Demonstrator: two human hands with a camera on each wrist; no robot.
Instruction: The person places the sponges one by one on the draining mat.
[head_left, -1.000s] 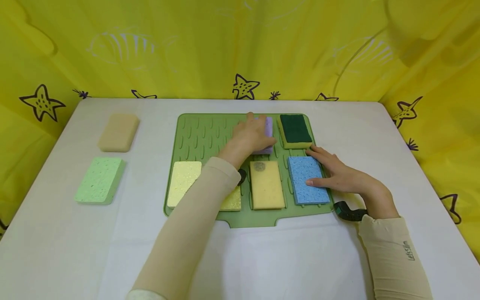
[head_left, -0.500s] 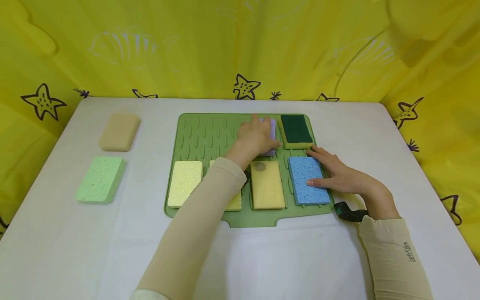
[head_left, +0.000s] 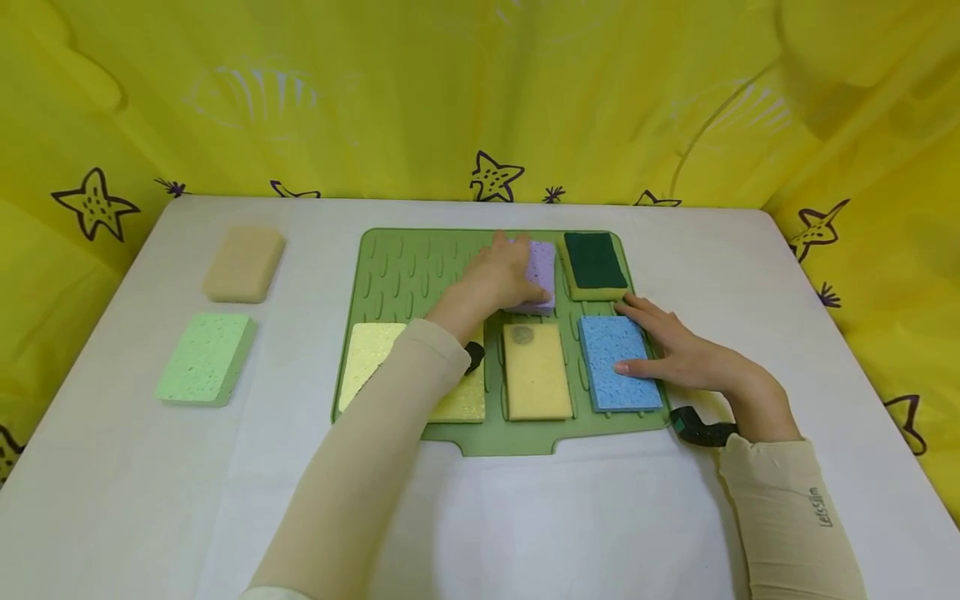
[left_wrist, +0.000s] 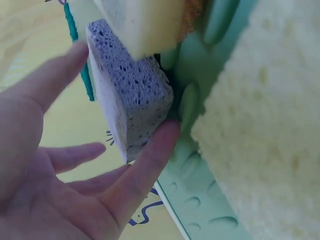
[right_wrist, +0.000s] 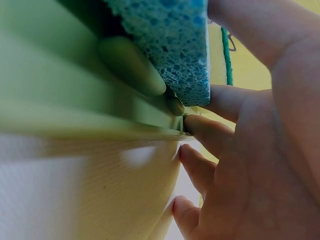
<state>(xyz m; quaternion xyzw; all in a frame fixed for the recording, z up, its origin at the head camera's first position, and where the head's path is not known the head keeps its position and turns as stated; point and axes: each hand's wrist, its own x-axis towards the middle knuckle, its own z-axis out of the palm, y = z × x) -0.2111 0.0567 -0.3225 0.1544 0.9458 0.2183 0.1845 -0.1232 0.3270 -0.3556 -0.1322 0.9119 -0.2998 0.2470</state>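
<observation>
My left hand (head_left: 491, 279) is at a purple sponge (head_left: 542, 271) at the back of a green ridged mat (head_left: 408, 267). In the left wrist view its fingers are spread and nearly straight, with fingertips at the side and lower end of that sponge. The hand covers part of it in the head view. My right hand (head_left: 690, 358) rests at the mat's right edge. Its thumb lies on a blue sponge (head_left: 609, 342); the other fingers stretch along the sponge's side and the mat rim. Behind the blue one lies a yellow sponge with a dark green scouring face (head_left: 595, 260).
Along the mat's front are a pale yellow sponge (head_left: 371, 350), another yellow sponge (head_left: 467, 402) partly hidden by my left sleeve, and a tan-yellow sponge (head_left: 536, 375) with a grey round mark. Left on the white table lie a beige sponge (head_left: 243, 264) and a light green sponge (head_left: 206, 358).
The purple sponge has shifted slightly right on the mat. My left hand moved right with it, then back left, uncovering more of it. My right hand stays in place.
</observation>
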